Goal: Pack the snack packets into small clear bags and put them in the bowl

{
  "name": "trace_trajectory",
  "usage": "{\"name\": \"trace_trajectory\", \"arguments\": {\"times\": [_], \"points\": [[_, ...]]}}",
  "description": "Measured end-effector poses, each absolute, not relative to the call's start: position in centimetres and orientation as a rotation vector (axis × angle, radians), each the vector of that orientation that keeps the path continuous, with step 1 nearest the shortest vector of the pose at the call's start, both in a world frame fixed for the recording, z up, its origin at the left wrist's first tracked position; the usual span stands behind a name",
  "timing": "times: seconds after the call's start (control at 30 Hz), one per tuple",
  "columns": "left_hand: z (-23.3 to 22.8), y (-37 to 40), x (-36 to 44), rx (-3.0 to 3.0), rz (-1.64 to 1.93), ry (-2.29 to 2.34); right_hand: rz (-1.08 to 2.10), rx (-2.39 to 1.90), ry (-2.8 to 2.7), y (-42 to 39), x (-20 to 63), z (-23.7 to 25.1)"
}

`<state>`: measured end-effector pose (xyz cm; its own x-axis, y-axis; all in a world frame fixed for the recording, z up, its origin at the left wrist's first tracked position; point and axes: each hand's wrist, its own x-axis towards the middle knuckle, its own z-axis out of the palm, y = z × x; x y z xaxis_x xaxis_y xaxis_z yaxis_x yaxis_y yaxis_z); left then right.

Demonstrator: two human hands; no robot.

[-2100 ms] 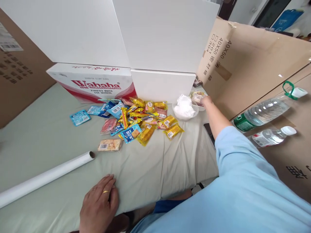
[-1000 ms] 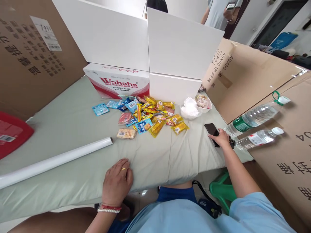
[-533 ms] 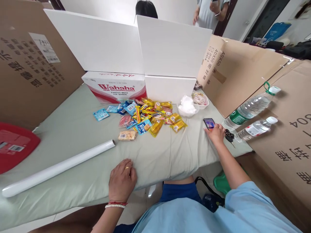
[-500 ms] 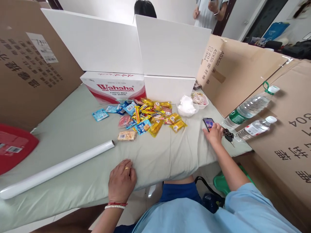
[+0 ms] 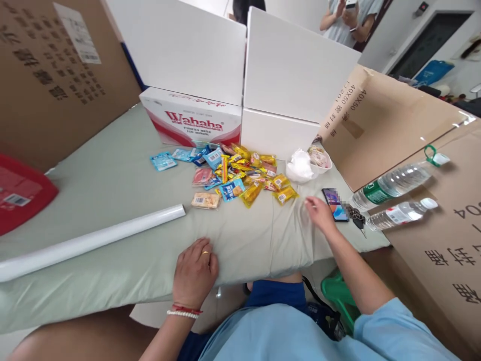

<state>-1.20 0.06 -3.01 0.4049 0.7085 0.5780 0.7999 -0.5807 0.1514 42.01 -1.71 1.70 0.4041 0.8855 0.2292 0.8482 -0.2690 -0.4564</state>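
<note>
Left hand [image 5: 195, 271] loose and unclenched on cloth [image 5: 248, 245], lower centre, right hand [image 5: 319, 213] beside phone [image 5: 335, 204], right of centre, its grip I cannot tell

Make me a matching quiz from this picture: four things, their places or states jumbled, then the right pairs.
Things
1. Long glossy white roll
2. Black rectangular smartphone
3. Larger clear plastic bottle
4. Left hand

Places or states
A. Green loop at its neck
B. Wearing a gold ring
C. Lit, beside black key fob
D. Slantwise on pale green cloth, left side

Pairs: 1-D, 2-C, 3-A, 4-B
</note>
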Motion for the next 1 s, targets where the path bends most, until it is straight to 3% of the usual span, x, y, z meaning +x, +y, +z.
{"name": "trace_trajectory", "arguments": {"times": [0.2,0.37,0.57,0.67,0.77,0.87,1.0], "points": [[-3.0,-0.1,-1.1,-2.485,-0.928,-1.396,-0.078,-2.325,-1.207,8.6,47.8,8.9],[-3.1,-0.1,-1.1,-2.482,-0.925,-1.411,-0.008,-2.368,-1.215,14.3,47.7,9.3],[-3.4,-0.2,-1.1,-2.503,-0.952,-1.483,-0.048,-2.133,-1.163,12.1,45.7,9.5],[-3.5,-0.2,-1.2,-2.532,-1.068,-1.566,0.342,-1.623,-0.997,7.2,42.9,9.6],[-2.6,-0.7,-1.1,-2.555,-1.380,-1.756,0.892,-1.332,-0.843,1.7,37.8,8.1],[-0.2,-1.7,0.3,-2.486,-1.867,-2.173,1.198,-1.235,-0.731,-2.2,31.6,5.6],[2.4,-2.9,4.0,-2.304,-2.907,-2.826,1.417,-1.207,-0.724,-4.3,24.6,3.4]]}}
